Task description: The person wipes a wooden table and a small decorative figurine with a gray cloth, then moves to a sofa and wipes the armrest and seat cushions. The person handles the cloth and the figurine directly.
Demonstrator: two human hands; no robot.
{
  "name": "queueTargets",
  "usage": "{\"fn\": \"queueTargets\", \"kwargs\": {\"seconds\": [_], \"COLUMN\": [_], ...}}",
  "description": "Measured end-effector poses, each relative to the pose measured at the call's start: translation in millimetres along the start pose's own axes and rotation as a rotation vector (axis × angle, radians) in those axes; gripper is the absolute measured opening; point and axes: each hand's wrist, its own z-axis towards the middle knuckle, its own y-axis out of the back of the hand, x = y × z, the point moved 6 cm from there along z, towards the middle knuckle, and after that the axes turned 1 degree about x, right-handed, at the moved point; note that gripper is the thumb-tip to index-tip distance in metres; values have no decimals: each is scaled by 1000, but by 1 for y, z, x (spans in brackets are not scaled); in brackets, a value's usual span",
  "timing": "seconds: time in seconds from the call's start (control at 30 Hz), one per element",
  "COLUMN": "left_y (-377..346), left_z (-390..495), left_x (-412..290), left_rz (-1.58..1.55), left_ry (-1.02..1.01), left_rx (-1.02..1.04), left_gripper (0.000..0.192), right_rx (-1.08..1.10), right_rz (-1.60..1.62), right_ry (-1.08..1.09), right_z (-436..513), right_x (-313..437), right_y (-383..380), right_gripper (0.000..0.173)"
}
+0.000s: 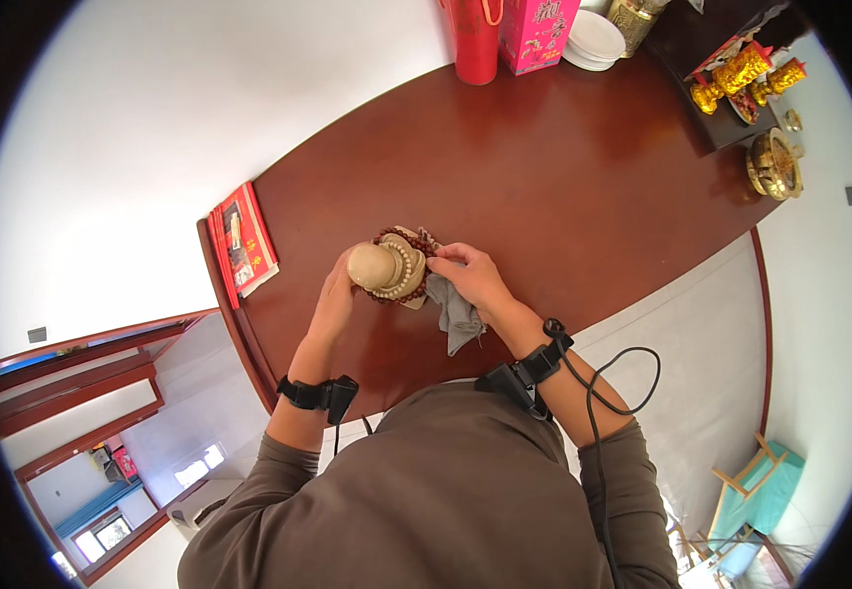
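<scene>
A small cream statuette with a smooth bald head (pixel 373 266) stands on the dark red wooden tabletop before me. Several beaded strands lie around it, one of pale beads (pixel 406 269) and others of dark brown beads (pixel 396 296). My left hand (pixel 335 298) grips the statuette from its left side, with most of the fingers hidden behind it. A crumpled grey cloth (pixel 457 313) hangs from my right hand (pixel 476 276). The thumb and fingertips of that hand meet the right side of the statuette by the dark beads.
Red printed booklets (pixel 246 239) lie by the table's raised left edge. Along the back are a red cylinder (pixel 475 44), a pink box (pixel 536 37) and stacked white plates (pixel 594 40). Gold candle holders (pixel 739 70) and a brass censer (pixel 773 166) stand far right. A black cable (pixel 597 434) loops off my right forearm.
</scene>
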Motion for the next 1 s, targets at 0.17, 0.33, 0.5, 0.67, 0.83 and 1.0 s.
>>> {"fn": "queueTargets", "kwargs": {"seconds": [0.17, 0.33, 0.5, 0.67, 0.83, 1.0], "left_y": [-5, -2, 7, 7, -9, -18], "left_z": [-4, -6, -10, -16, -33, -38], "left_x": [-13, -5, 11, 25, 37, 52], "left_rz": [19, -24, -218, -457, -555, -782], "left_ry": [79, 187, 290, 424, 427, 457], "left_rx": [33, -2, 7, 84, 14, 3], "left_gripper": [39, 38, 34, 27, 23, 19], "right_rx": [127, 170, 125, 150, 111, 111], "right_rz": [168, 126, 71, 242, 259, 272], "right_ry": [-249, -186, -222, -278, -279, -311], "right_z": [-2, -2, -14, -18, -31, -32], "right_x": [-2, 5, -1, -6, -9, -11], "right_y": [-2, -5, -2, -13, -20, -22], "right_gripper": [31, 23, 28, 38, 40, 42]}}
